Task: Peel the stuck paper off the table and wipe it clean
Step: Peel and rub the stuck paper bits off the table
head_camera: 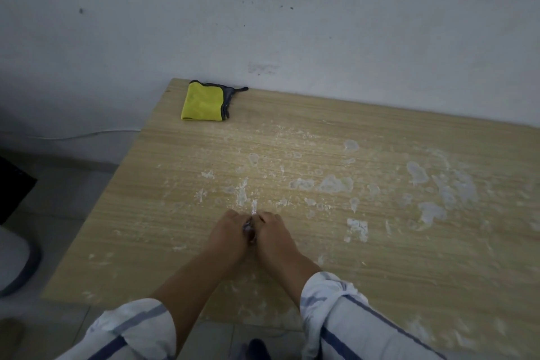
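A matt, wood-grain table (pixel 181 213) is crusted with rough white paper scraps (pixel 331 184). A soft yellow cloth (pixel 203 102), grey-edged, is seen; striped fabric sleeves (pixel 344 318) too.

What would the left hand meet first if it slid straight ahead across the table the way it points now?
Probably the left hand meets the white paper strip stuck to the table just ahead of its knuckles. The yellow cloth lies much farther back and to the left, likely off that line.

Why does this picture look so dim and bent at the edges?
Head view: dim, bluish room light, no hard shadows or glare; the wide lens bows the table edges; the hands, left hand and right hand, and the yellow cloth look slightly soft.
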{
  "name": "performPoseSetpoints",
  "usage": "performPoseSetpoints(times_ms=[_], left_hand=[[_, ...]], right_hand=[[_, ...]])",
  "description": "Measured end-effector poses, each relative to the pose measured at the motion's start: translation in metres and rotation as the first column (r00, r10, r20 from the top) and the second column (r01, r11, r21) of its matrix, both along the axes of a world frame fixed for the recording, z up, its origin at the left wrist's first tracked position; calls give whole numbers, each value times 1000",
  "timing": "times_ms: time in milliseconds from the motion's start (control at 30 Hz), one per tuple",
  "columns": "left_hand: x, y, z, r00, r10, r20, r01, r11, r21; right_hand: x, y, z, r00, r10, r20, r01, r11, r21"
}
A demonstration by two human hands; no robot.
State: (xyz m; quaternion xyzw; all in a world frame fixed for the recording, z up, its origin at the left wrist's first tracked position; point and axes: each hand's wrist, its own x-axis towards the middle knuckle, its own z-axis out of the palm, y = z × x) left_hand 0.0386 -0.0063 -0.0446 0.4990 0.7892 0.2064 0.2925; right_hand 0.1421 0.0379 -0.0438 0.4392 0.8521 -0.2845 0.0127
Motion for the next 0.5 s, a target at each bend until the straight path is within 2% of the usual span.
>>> performPoseSetpoints(times_ms=[167, 233, 367, 500], left_hand=[[2, -2, -3, 1000, 11, 12, -12, 1000, 24], [2, -3, -4, 999, 23, 33, -24, 999, 24], [2, -5, -1, 997, 35, 66, -38, 998, 45], [-4, -8, 1, 991, 136, 16, -136, 990, -40]], right_hand=[[6, -2, 1, 995, -30, -98, 24, 998, -60], [9, -2, -1, 997, -5, -79, 5, 1000, -3], [16, 2, 3, 998, -18, -62, 19, 1000, 11], [24, 6, 3, 996, -76, -46, 75, 997, -26]])
